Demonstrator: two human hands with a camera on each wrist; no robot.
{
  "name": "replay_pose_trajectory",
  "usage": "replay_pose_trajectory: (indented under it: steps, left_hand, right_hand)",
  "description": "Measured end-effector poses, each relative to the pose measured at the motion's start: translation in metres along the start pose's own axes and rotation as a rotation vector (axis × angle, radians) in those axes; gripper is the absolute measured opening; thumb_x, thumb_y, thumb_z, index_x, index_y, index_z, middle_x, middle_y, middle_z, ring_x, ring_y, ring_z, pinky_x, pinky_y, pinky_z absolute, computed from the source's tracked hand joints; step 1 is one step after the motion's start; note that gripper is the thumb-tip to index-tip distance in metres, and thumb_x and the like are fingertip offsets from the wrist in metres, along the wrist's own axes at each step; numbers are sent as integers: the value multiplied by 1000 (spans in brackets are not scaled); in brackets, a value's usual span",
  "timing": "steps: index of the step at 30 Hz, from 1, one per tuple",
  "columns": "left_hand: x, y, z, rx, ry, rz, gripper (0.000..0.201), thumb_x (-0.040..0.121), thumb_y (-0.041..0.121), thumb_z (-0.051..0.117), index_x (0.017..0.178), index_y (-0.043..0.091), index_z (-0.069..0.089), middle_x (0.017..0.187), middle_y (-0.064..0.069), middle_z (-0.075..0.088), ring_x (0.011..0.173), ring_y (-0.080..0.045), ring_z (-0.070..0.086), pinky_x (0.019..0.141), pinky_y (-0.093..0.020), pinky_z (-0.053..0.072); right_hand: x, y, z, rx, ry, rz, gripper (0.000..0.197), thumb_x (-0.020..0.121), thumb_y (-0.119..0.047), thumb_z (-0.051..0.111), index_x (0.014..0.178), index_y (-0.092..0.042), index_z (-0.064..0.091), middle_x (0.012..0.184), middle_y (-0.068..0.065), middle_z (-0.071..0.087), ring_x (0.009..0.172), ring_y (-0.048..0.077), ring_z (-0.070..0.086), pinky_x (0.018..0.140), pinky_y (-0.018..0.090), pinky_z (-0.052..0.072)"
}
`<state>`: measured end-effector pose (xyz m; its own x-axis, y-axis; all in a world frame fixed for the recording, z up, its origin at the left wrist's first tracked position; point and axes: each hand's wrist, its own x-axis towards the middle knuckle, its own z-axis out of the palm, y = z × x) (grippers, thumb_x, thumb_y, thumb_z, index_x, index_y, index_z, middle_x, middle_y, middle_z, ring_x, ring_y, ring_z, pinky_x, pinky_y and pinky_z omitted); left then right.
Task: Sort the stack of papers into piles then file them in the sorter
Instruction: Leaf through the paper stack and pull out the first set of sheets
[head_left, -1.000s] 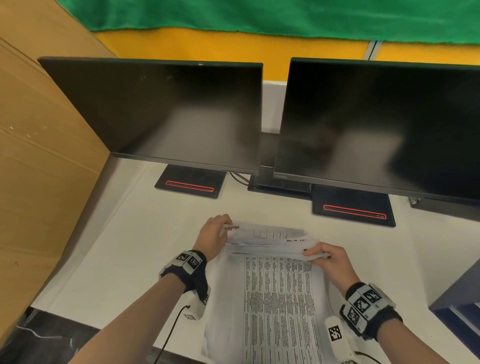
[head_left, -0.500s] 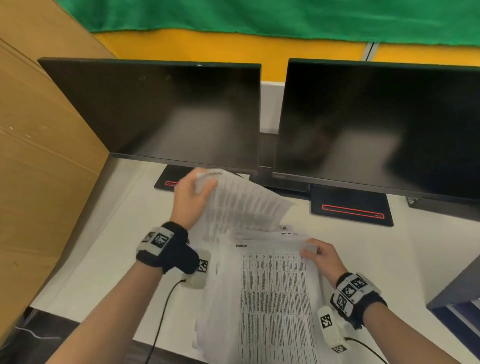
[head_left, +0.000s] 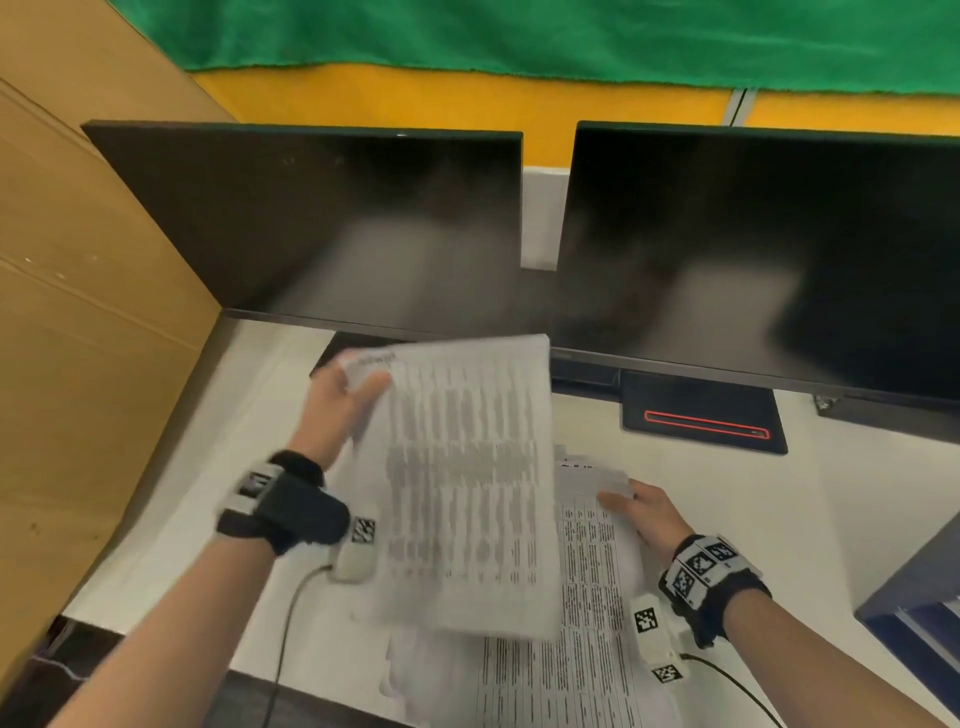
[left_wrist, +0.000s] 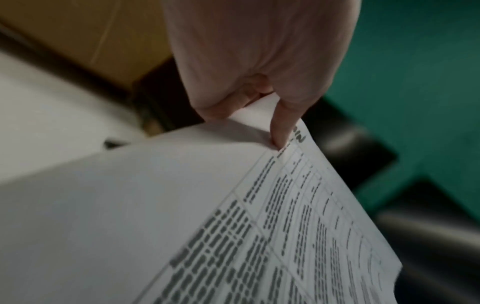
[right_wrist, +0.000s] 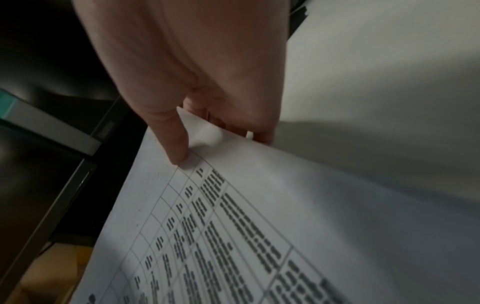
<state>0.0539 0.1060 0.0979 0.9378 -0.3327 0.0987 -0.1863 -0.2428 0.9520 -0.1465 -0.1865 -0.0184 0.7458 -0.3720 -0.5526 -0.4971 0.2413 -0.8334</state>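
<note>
The stack of papers (head_left: 561, 670) lies on the white worktop (head_left: 171, 519) at its near edge, in front of two dark monitors (head_left: 322, 228). The sheets are white and printed with a ruled table of dense black text in columns. The stack is untidy, with sheet edges fanned out at the far end and along the left side.

One sheet (head_left: 467, 483) is lifted clear of the stack, tilted up toward the left monitor, printed face toward the person. Its print is blurred in the head view. Its lower edge hangs over the left part of the stack.

The left hand (head_left: 337, 410) pinches the upper left corner of this sheet. In the left wrist view the thumb (left_wrist: 283, 127) lies on the printed face and the curled fingers (left_wrist: 223, 105) sit behind the corner.

The right hand (head_left: 644, 514) rests at the far right corner of the stack. In the right wrist view the thumb (right_wrist: 174, 139) presses on top of the printed sheet (right_wrist: 259, 226) and the fingers (right_wrist: 262, 135) curl under the corner, so the hand pinches it.

A dark sorter-like box (head_left: 919, 608) stands at the right edge of the worktop, mostly out of view.
</note>
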Motion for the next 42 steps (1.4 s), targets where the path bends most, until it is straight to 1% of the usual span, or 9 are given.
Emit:
replay_pose_trajectory:
  steps: [7, 11, 15, 20, 25, 28, 35, 39, 42]
  left_hand:
    - [-55, -83, 105, 96, -205, -129, 19, 86, 24, 61, 100, 13, 67, 104, -5, 69, 98, -19, 64, 92, -37, 48]
    - [-66, -102, 129, 196, -187, -279, 28, 91, 20, 57, 116, 8, 60, 114, -2, 63, 108, -21, 57, 92, -28, 41]
    - [-62, -104, 130, 87, -112, -410, 34, 93, 38, 48, 114, 13, 58, 118, -6, 62, 110, -25, 56, 95, -40, 44]
    - [-25, -102, 95, 214, 165, -288, 20, 94, 11, 41, 104, 11, 58, 112, -16, 52, 103, -32, 52, 95, -38, 40]
    - [-2, -120, 70, 728, -263, -249, 28, 89, 13, 52, 115, 20, 59, 122, -13, 51, 109, -35, 50, 97, -43, 41]
    - [-2, -119, 66, 772, -285, -188, 20, 85, 17, 60, 105, 19, 63, 109, -11, 58, 102, -31, 56, 87, -40, 46]
    - [-10, -103, 67, 548, -72, -73, 6, 85, 14, 64, 87, 14, 70, 87, -2, 69, 78, -15, 58, 70, -21, 38]
    - [-12, -103, 66, 331, -241, -144, 11, 87, 10, 62, 86, 17, 70, 85, 5, 67, 78, -7, 56, 69, -12, 39]
    - [-16, -101, 65, -1, -370, -377, 8, 90, 8, 58, 95, 11, 63, 96, -2, 63, 91, -19, 56, 77, -13, 44]
  right_hand:
    - [5, -4, 0, -30, 50, 55, 20, 91, -22, 56, 101, -8, 68, 111, 20, 68, 90, 28, 66, 82, 38, 51]
    - [-2, -3, -2, 168, -98, 132, 51, 90, -57, 45, 110, -16, 67, 108, 8, 72, 101, 23, 68, 82, 35, 47]
    - [-3, 3, -5, 7, -95, -42, 29, 80, -11, 69, 109, -6, 68, 100, 10, 74, 102, 32, 67, 92, 42, 51]
    - [3, 12, -13, -96, -48, -95, 20, 73, 7, 68, 73, -11, 78, 90, 7, 73, 103, 33, 62, 105, 50, 41]
    - [2, 12, -16, -146, -96, -96, 18, 73, 7, 68, 73, -9, 77, 86, 11, 73, 102, 36, 62, 104, 53, 40]
    - [-2, 11, -15, -129, -115, -102, 19, 73, 6, 68, 72, -10, 77, 88, 11, 73, 103, 36, 62, 104, 52, 40]
    - [-1, 15, -4, 34, -42, -80, 31, 73, 12, 61, 65, -16, 73, 89, 15, 68, 97, 36, 61, 100, 51, 44]
    - [0, 13, -1, 83, -62, -96, 25, 70, 12, 59, 65, -8, 72, 77, 10, 68, 89, 32, 62, 92, 46, 45]
    - [-1, 10, 1, 138, -71, -94, 31, 73, 19, 53, 62, -6, 68, 69, 9, 66, 79, 30, 62, 80, 38, 48]
